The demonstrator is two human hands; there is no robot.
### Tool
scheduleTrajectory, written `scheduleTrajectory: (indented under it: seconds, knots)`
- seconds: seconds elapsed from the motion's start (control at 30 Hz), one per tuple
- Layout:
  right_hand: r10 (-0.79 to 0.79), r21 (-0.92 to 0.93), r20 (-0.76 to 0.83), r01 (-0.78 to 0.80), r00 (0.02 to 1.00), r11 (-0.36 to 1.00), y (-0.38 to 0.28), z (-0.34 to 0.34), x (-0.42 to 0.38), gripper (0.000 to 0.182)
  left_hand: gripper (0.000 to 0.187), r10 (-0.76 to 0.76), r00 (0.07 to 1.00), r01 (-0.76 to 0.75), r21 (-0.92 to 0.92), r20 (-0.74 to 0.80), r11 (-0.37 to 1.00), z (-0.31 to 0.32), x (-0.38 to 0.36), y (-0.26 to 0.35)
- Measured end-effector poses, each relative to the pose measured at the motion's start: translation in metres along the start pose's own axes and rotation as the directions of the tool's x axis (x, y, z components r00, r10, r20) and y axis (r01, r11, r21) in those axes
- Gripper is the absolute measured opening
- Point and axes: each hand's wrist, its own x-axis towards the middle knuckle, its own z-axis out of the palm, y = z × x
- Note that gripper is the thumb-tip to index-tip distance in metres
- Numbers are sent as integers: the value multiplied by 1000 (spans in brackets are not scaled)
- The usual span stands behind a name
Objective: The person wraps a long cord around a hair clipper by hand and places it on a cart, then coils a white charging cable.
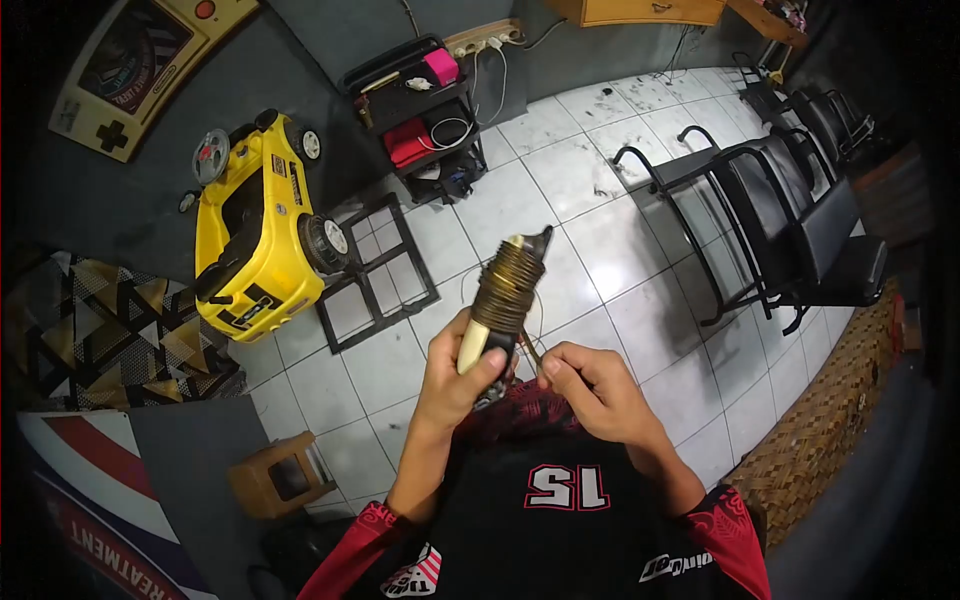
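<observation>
My left hand point(462, 372) is closed around the lower part of a cream-and-black handheld tool point(472, 347), which looks like a corded hair clipper. Many tight turns of a brownish-gold cord point(508, 290) cover its upper half, and a dark tip sticks out at the top. To the right, my right hand point(597, 388) pinches a free stretch of this cord between thumb and fingers, close to the tool. The tool is tilted, its top leaning right. My left palm and fingers hide much of its lower end.
A yellow toy car point(262, 225) stands at left by a black metal frame point(385, 262) on the tiled floor. A black trolley point(418, 120) with assorted items is against the wall. Black chairs point(775, 215) stand at right, a brown stool point(280, 475) at lower left.
</observation>
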Motion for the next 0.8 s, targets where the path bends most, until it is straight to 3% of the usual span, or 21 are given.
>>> scheduleTrajectory:
  seconds: [0.07,0.13,0.27,0.33,0.37,0.4,0.5,0.6,0.67,0.7,0.73,0.8]
  knots:
    - [-4,41,-30,5,1000,999,-7,4,-2,21,49,-100,993,117,-328,71,937,-1,1,2]
    - [49,138,-30,-45,998,989,-22,5,-3,22,49,-66,989,112,-369,134,923,0,2,-3]
    - [-37,-64,-47,34,998,997,-18,7,-6,24,51,-74,985,109,-234,154,966,11,0,-6]
    - [15,-123,-101,-27,995,992,-14,2,-8,26,50,59,998,-61,106,24,992,15,1,-15]
    - [77,-12,-115,-79,990,997,-15,2,-9,27,46,18,1000,-17,219,-1,976,16,-1,-11]
    - [81,-16,-113,-83,990,996,-12,2,-11,27,46,17,1000,-16,213,-3,977,20,-2,-3]
    - [145,110,-132,-131,981,985,-4,1,-17,24,49,10,1000,-10,483,2,876,27,5,11]
    - [186,17,-27,-186,982,982,-15,-4,-25,29,48,95,995,-55,588,-38,807,22,9,-5]
    - [225,-97,124,-214,967,972,-27,-4,-33,50,49,111,992,-45,642,-62,765,24,10,-4]
    - [185,-44,190,-180,964,983,-27,-4,-38,62,50,126,989,-35,696,-80,717,25,10,-4]
    - [187,-46,194,-182,963,982,-29,0,-41,62,50,126,988,-32,695,-85,718,25,11,-8]
    - [-87,-37,134,93,987,995,-34,9,-42,64,54,201,978,-88,776,-51,625,21,13,-24]
